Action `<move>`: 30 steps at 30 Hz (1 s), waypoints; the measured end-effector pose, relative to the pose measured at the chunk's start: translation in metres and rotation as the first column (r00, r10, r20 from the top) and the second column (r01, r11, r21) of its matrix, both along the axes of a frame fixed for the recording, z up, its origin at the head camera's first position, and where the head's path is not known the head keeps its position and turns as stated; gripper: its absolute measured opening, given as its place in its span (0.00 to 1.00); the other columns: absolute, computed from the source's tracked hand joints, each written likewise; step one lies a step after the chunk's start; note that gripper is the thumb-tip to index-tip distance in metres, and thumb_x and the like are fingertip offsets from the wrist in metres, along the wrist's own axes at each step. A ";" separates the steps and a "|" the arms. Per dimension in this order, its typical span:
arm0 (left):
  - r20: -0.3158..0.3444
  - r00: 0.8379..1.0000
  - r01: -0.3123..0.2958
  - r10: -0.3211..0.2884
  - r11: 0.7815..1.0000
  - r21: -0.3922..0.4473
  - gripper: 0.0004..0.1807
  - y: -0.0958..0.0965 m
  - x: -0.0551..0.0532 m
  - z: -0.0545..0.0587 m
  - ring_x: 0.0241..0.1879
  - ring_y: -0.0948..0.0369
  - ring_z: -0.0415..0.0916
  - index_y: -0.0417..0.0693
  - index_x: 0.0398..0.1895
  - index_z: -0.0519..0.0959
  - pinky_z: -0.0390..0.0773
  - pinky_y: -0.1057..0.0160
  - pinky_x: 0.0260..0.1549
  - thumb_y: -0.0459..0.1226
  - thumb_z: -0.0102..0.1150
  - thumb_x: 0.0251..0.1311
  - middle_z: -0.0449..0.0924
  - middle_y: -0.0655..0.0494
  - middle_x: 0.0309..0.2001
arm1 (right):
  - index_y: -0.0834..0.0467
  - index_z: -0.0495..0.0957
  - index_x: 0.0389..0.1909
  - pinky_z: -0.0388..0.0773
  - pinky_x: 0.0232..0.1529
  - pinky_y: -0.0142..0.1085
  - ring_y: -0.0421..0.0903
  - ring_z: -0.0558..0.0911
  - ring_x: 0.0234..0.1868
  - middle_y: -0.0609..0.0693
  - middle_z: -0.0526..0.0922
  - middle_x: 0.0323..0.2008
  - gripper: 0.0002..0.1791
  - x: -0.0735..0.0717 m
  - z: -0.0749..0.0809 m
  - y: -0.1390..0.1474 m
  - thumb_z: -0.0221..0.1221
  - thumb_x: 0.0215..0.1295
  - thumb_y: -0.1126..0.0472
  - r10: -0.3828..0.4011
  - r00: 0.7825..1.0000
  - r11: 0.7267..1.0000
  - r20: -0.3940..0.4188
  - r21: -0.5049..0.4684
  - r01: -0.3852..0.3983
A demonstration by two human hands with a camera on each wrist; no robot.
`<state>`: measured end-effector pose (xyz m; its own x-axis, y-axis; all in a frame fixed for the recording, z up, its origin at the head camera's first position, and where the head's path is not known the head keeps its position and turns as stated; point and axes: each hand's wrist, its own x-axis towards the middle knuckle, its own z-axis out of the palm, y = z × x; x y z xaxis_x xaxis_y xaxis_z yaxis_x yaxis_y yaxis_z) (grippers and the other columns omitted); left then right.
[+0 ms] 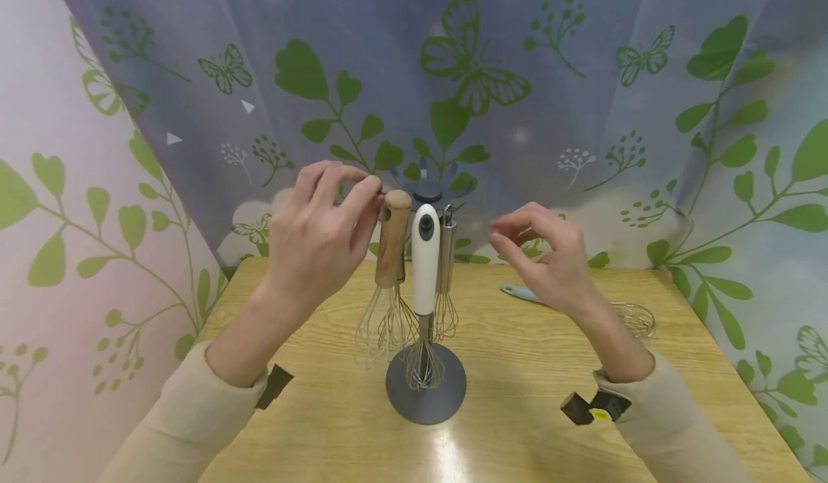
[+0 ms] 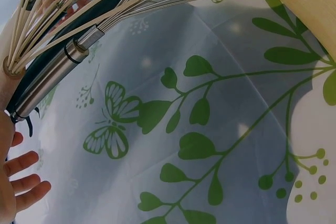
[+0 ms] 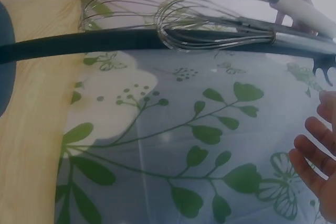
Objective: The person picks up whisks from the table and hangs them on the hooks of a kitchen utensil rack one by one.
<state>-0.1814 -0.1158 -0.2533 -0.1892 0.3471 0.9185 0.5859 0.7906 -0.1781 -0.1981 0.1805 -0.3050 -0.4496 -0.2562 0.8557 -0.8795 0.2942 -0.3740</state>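
In the head view a dark stand [image 1: 425, 415] with a round base and hooks at its top carries several whisks. At the left, my left hand [image 1: 323, 228] is at the upper end of a wooden-handled whisk [image 1: 391, 253], thumb and index finger pinching around its top by a hook. A white-handled whisk [image 1: 425, 267] hangs at the front, a steel-handled whisk [image 1: 446, 260] behind it to the right. My right hand [image 1: 546, 249] hovers right of the stand, fingers loosely bent and holding nothing. The right wrist view shows its fingers [image 3: 312, 153] apart from the stand's hook.
Behind my right hand, a whisk with a light blue handle [image 1: 520, 292] lies on the wooden table [image 1: 517, 397]. Its wire end [image 1: 637, 319] shows right of my wrist. A curtain with leaves and butterflies [image 1: 362, 8] surrounds the table at back and sides.
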 end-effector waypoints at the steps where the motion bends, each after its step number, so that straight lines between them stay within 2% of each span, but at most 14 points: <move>1: 0.000 1.000 -0.002 0.002 1.000 -0.002 0.06 0.000 0.000 0.000 0.48 0.45 0.80 0.45 0.43 0.84 0.86 0.50 0.37 0.36 0.59 0.74 0.85 0.46 0.43 | 0.70 0.85 0.39 0.82 0.38 0.21 0.29 0.82 0.35 0.60 0.86 0.31 0.11 -0.001 -0.003 0.002 0.68 0.55 0.79 0.002 1.000 1.000 0.004 0.004 -0.002; 13: -0.001 1.000 0.001 -0.001 1.000 -0.008 0.06 -0.001 0.000 0.000 0.48 0.45 0.80 0.45 0.43 0.84 0.87 0.49 0.36 0.36 0.60 0.73 0.85 0.46 0.42 | 0.66 0.86 0.43 0.82 0.35 0.22 0.30 0.83 0.35 0.57 0.87 0.32 0.17 -0.013 -0.030 0.023 0.67 0.53 0.82 -0.034 0.998 0.997 0.044 0.065 0.032; 24: -0.003 1.000 0.008 -0.008 1.000 -0.009 0.05 0.000 0.001 0.001 0.48 0.45 0.80 0.45 0.44 0.84 0.87 0.49 0.37 0.36 0.62 0.72 0.85 0.46 0.43 | 0.64 0.86 0.46 0.81 0.33 0.21 0.32 0.82 0.33 0.53 0.88 0.33 0.17 -0.025 -0.056 0.043 0.69 0.56 0.79 -0.116 0.988 0.983 0.098 0.154 0.101; 30: -0.001 1.000 0.001 -0.001 1.000 -0.012 0.05 -0.001 0.000 0.001 0.48 0.46 0.80 0.45 0.44 0.84 0.87 0.50 0.36 0.36 0.61 0.72 0.84 0.46 0.43 | 0.63 0.86 0.47 0.81 0.33 0.21 0.31 0.81 0.34 0.52 0.87 0.33 0.16 -0.030 -0.066 0.050 0.69 0.58 0.78 -0.147 0.979 0.977 0.141 0.172 0.122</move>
